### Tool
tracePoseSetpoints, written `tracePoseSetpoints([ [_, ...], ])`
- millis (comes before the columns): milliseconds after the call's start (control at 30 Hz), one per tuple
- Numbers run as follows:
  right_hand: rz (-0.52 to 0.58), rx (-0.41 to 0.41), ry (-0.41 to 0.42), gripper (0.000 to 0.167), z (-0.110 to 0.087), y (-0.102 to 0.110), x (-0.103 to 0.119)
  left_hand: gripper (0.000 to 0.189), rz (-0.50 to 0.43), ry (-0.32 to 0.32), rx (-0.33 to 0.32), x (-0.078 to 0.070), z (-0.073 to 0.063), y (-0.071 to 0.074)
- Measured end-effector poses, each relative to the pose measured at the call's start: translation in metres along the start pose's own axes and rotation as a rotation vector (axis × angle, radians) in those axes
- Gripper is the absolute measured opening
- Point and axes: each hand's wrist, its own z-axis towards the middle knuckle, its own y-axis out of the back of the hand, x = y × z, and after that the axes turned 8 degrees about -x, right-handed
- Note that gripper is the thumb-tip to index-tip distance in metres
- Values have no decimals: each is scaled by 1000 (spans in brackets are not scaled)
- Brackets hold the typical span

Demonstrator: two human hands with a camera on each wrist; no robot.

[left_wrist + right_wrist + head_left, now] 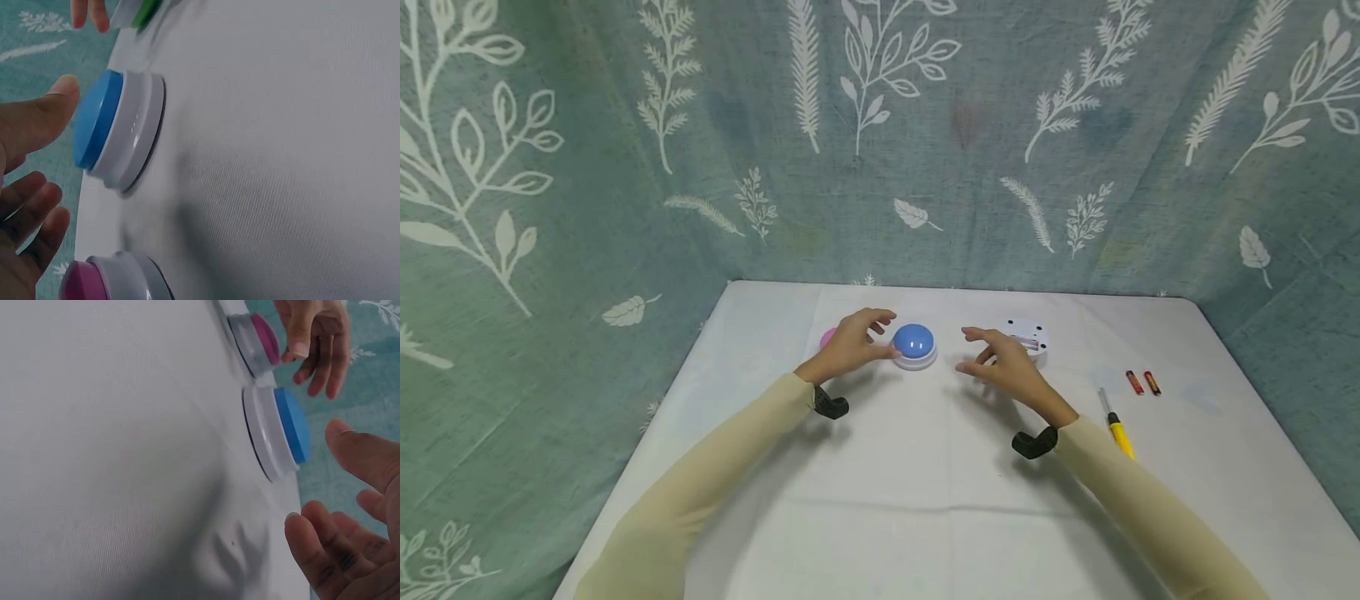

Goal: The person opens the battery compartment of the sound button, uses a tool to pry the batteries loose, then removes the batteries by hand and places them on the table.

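Observation:
A blue dome push button on a white round base [914,343] stands upright on the table, between the two hands. My left hand [853,340] hovers at its left side, thumb and fingers spread, holding nothing; its thumb overlaps the base's edge in the head view. To the right, my right hand [1009,367] is raised with its fingers parted and nothing in it. Behind the left hand is a pink button [87,281], mostly hidden in the head view. Beyond the right hand lies an upturned white button [1033,332], underside up, its green cap [147,14] facing the table.
On the right side of the white-covered table [880,542] lie two small red batteries [1143,383] and a yellow-handled screwdriver [1120,429]. A green leaf-patterned cloth [880,217] hangs behind the table's far edge.

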Motion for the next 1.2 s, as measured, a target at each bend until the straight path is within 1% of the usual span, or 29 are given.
tracePoseSetpoints([
  [200,-13,10,-30,69,11,-18,6,75,12,43,29,4,2,2],
  [367,-25,10,-65,72,20,-30,9,79,45,60,62,8,6,0],
  [433,-18,12,-75,73,23,-34,10,80,63,56,82,10,8,-2],
  [633,28,38,-98,75,29,-39,10,83,148,53,137,11,12,-4],
  [800,38,62,-109,74,32,-41,7,88,213,61,169,14,17,-8],
  [933,26,74,-123,72,34,-42,7,88,242,43,196,14,21,-8],
  [1033,14,89,-145,73,35,-44,6,87,240,32,210,14,24,-7],
  [1200,3,96,-158,72,37,-49,4,84,231,40,221,14,27,-9],
])
